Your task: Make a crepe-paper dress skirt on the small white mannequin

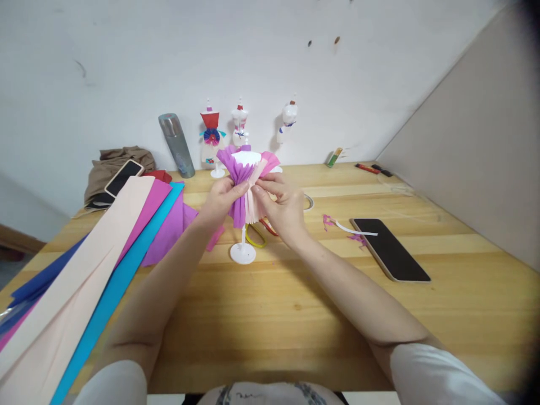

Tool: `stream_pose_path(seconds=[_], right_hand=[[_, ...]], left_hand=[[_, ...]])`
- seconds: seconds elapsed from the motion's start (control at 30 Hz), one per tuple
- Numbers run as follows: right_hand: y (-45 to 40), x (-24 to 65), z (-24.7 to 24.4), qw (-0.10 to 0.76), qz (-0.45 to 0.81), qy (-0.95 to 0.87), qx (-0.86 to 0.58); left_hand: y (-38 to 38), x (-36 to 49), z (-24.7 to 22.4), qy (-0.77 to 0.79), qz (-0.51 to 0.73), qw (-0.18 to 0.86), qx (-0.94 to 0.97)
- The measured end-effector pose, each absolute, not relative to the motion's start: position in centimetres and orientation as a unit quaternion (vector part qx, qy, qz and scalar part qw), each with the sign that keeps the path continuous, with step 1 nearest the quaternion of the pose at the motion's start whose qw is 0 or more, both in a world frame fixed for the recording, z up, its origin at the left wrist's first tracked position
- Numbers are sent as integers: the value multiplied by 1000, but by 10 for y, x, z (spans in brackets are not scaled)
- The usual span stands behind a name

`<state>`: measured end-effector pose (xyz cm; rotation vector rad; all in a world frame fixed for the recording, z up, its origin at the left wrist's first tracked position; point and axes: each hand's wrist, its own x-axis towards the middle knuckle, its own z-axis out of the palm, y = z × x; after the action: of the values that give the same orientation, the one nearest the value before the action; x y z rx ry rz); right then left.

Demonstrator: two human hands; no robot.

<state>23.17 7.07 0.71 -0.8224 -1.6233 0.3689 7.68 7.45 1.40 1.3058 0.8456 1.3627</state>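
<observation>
A small white dress-form mannequin (pixel 243 253) stands upright on its round base, wrapped in pleated purple crepe paper (pixel 239 209) and pale pink crepe paper (pixel 252 207). Brighter pink paper flares out at its upper right. My left hand (pixel 221 201) is closed on the purple paper at the waist, thumb across the front. From the other side my right hand (pixel 283 203) pinches the pale pink paper at the waist, fingertips close to my left thumb. Behind the form, partly hidden, lie scissors with a yellow handle (pixel 256 239).
Long crepe paper strips (pixel 99 253) cover the table's left side. A phone (pixel 399 253) with a white strip across it lies at right. Three more mannequins, including one in red (pixel 210 121), and a grey flask (pixel 177 145) stand along the wall. A tape roll (pixel 310 202) is beyond my right hand.
</observation>
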Motion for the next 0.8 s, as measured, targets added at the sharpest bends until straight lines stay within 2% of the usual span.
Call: stream_pose_path(seconds=[0.33,0.53,0.8], right_hand=[[63,229,11,605,115,-706,-350],[68,229,6,616,188,-693,-324],[73,231,0,622,234,-674,-322]], left_hand=[[67,85,19,372,577,452,569],[63,94,17,420,609,377,557],[59,97,24,453,579,361,573]])
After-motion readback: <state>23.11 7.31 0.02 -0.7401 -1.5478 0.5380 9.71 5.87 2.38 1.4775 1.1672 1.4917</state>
